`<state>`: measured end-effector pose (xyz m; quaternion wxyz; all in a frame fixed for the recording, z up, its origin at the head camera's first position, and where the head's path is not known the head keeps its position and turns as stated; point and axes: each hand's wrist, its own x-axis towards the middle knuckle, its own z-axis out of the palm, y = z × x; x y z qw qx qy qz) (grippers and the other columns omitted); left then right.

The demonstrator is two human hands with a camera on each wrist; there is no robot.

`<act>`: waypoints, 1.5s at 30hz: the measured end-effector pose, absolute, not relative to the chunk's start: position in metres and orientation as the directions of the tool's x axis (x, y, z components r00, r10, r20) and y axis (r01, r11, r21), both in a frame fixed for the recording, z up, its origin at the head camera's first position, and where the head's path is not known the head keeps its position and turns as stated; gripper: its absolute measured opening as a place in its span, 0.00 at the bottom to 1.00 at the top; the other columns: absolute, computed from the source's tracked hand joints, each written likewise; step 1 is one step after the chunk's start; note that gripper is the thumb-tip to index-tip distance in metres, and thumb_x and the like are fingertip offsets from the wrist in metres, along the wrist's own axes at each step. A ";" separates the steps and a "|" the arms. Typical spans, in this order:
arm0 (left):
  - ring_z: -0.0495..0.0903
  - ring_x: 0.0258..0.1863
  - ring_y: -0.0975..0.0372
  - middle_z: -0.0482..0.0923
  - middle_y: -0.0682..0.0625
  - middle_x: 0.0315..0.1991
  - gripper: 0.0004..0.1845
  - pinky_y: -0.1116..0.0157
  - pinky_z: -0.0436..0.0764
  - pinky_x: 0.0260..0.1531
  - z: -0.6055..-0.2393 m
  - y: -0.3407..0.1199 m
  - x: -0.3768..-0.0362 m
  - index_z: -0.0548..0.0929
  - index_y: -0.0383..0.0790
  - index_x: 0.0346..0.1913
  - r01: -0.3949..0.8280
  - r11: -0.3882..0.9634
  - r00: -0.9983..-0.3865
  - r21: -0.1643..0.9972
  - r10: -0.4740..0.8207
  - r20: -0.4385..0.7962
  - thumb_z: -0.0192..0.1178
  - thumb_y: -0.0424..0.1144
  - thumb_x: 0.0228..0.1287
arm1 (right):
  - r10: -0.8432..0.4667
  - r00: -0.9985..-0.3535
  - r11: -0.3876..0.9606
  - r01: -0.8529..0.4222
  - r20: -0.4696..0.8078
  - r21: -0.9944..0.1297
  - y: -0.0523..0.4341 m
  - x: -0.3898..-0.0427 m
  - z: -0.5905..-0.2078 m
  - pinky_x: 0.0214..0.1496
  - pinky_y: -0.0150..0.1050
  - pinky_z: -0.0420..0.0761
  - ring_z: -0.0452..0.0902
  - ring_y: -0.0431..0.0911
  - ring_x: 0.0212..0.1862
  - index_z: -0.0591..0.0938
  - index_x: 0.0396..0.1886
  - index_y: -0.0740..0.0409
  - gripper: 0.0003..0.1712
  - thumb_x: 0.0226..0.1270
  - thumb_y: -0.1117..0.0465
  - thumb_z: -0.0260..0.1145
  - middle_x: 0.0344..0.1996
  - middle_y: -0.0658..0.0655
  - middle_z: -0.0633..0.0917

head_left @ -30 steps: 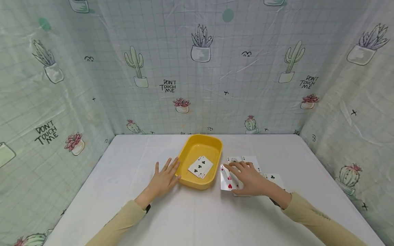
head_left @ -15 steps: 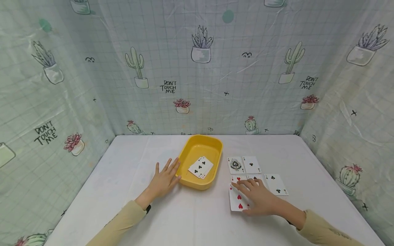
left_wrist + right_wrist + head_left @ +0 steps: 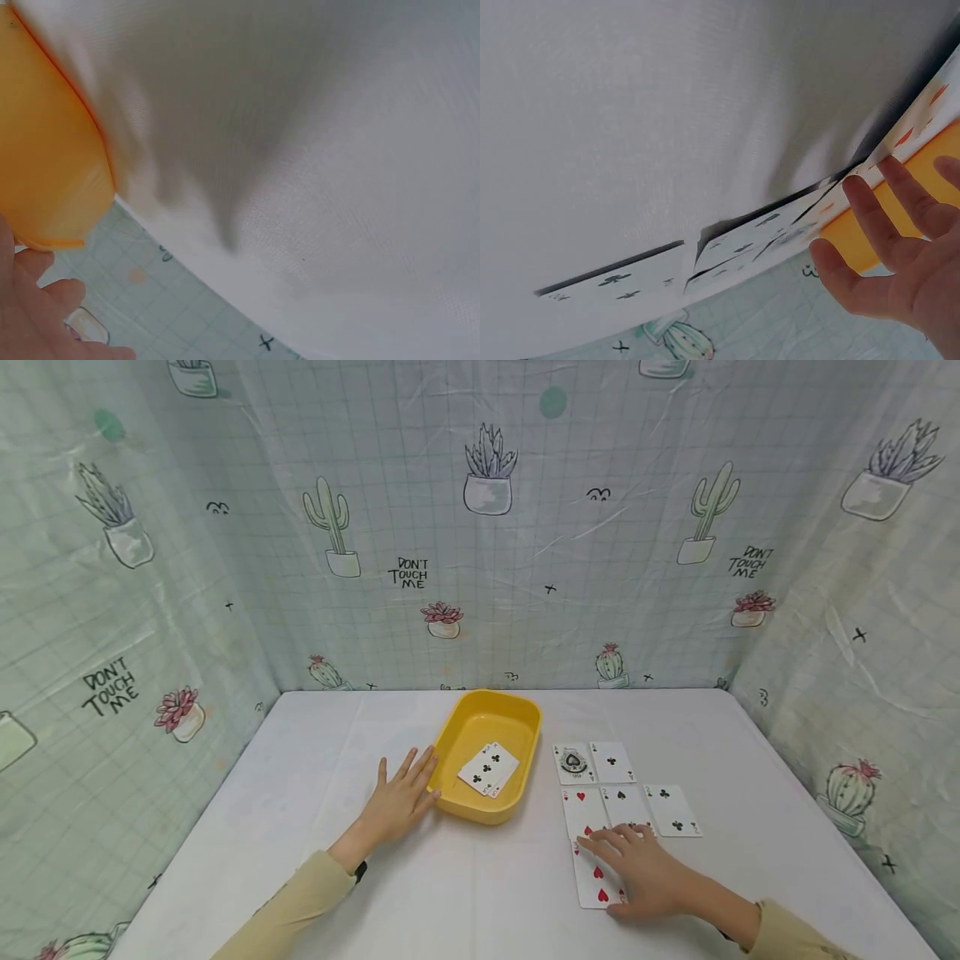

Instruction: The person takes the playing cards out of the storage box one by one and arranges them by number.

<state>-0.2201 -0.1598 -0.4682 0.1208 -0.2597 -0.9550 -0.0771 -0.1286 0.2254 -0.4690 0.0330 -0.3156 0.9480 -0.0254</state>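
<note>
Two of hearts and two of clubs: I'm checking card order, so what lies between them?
The two of spades, partly behind the right hand, lies between the two of hearts and the two of clubs, as the head view shows.

Left fingers (image 3: pixel 422 764) splayed, right fingers (image 3: pixel 606 853) bent, seemingly pinching, both forearms (image 3: pixel 303 893) angled inward
</note>
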 end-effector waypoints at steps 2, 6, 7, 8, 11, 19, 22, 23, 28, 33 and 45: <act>0.51 0.68 0.49 0.51 0.49 0.70 0.30 0.34 0.46 0.57 -0.469 -0.160 -0.220 0.57 0.41 0.67 0.528 0.844 -0.824 0.091 0.483 0.297 0.41 0.53 0.67 | -0.619 -0.785 0.784 -0.618 -0.013 -0.058 0.227 -0.127 -0.471 0.52 0.59 0.63 0.64 0.47 0.56 0.60 0.66 0.41 0.48 0.42 0.40 0.67 0.58 0.48 0.69; 0.50 0.69 0.49 0.51 0.49 0.70 0.31 0.34 0.46 0.57 -0.470 -0.161 -0.221 0.56 0.41 0.67 0.535 0.840 -0.818 0.092 0.487 0.305 0.37 0.55 0.68 | -0.655 -0.751 0.754 -0.657 0.081 -0.004 0.229 -0.126 -0.474 0.48 0.55 0.65 0.64 0.44 0.54 0.62 0.65 0.43 0.48 0.41 0.40 0.68 0.56 0.47 0.70; 0.50 0.69 0.49 0.51 0.49 0.70 0.31 0.34 0.46 0.57 -0.470 -0.160 -0.221 0.56 0.41 0.68 0.532 0.842 -0.822 0.092 0.486 0.297 0.37 0.55 0.68 | -0.660 -0.744 0.749 -0.663 0.103 0.007 0.229 -0.125 -0.475 0.47 0.54 0.65 0.64 0.44 0.54 0.63 0.64 0.44 0.48 0.40 0.40 0.68 0.55 0.48 0.71; 0.50 0.69 0.50 0.51 0.49 0.70 0.31 0.35 0.46 0.57 -0.470 -0.160 -0.222 0.57 0.42 0.67 0.523 0.848 -0.829 0.086 0.483 0.283 0.38 0.55 0.67 | -0.663 -0.739 0.745 -0.667 0.118 0.015 0.229 -0.125 -0.475 0.47 0.53 0.65 0.65 0.44 0.53 0.64 0.64 0.45 0.48 0.39 0.40 0.68 0.55 0.48 0.71; 0.50 0.69 0.50 0.50 0.49 0.70 0.31 0.35 0.46 0.57 -0.469 -0.161 -0.223 0.55 0.42 0.68 0.509 0.856 -0.844 0.092 0.476 0.246 0.41 0.55 0.67 | -0.654 -0.750 0.754 -0.657 0.099 0.005 0.229 -0.123 -0.474 0.48 0.54 0.65 0.64 0.44 0.53 0.63 0.64 0.43 0.48 0.40 0.39 0.68 0.55 0.47 0.71; 0.50 0.69 0.51 0.47 0.51 0.71 0.32 0.35 0.45 0.58 -0.468 -0.162 -0.223 0.52 0.44 0.69 0.494 0.866 -0.858 0.081 0.470 0.207 0.40 0.55 0.67 | -0.615 -0.788 0.788 -0.613 -0.032 -0.062 0.226 -0.116 -0.467 0.53 0.58 0.63 0.63 0.47 0.57 0.59 0.66 0.38 0.46 0.45 0.37 0.65 0.58 0.47 0.69; 0.51 0.69 0.50 0.49 0.51 0.70 0.32 0.35 0.46 0.58 -0.469 -0.162 -0.223 0.54 0.43 0.68 0.497 0.864 -0.854 0.080 0.470 0.224 0.41 0.54 0.67 | -0.622 -0.783 0.783 -0.620 -0.031 -0.058 0.224 -0.115 -0.466 0.53 0.58 0.62 0.63 0.47 0.57 0.59 0.66 0.39 0.46 0.45 0.37 0.64 0.58 0.47 0.69; 0.51 0.69 0.50 0.49 0.50 0.70 0.31 0.35 0.47 0.57 -0.470 -0.162 -0.223 0.55 0.42 0.68 0.499 0.863 -0.851 0.076 0.471 0.231 0.41 0.54 0.67 | -0.621 -0.783 0.784 -0.619 -0.033 -0.056 0.224 -0.115 -0.466 0.53 0.58 0.62 0.63 0.47 0.56 0.59 0.66 0.39 0.46 0.45 0.37 0.64 0.58 0.47 0.69; 0.51 0.69 0.50 0.50 0.50 0.70 0.31 0.35 0.46 0.57 -0.472 -0.162 -0.223 0.55 0.42 0.68 0.505 0.859 -0.847 0.088 0.473 0.245 0.41 0.54 0.67 | -0.597 -0.800 0.803 -0.595 -0.063 -0.045 0.224 -0.116 -0.467 0.54 0.60 0.62 0.63 0.48 0.57 0.59 0.66 0.38 0.46 0.45 0.36 0.64 0.58 0.47 0.69; 0.52 0.68 0.49 0.51 0.50 0.70 0.31 0.35 0.46 0.57 -0.472 -0.162 -0.223 0.56 0.42 0.68 0.506 0.857 -0.845 0.094 0.472 0.250 0.41 0.54 0.67 | -0.591 -0.805 0.807 -0.590 -0.050 -0.033 0.225 -0.116 -0.469 0.54 0.59 0.63 0.64 0.48 0.57 0.60 0.65 0.39 0.46 0.44 0.39 0.66 0.57 0.47 0.70; 0.50 0.69 0.50 0.48 0.51 0.71 0.31 0.35 0.46 0.58 -0.468 -0.163 -0.223 0.54 0.43 0.68 0.502 0.860 -0.852 0.091 0.474 0.221 0.40 0.55 0.67 | -0.643 -0.762 0.762 -0.646 0.072 -0.027 0.224 -0.126 -0.460 0.52 0.52 0.64 0.65 0.44 0.54 0.62 0.65 0.42 0.45 0.44 0.43 0.68 0.54 0.44 0.71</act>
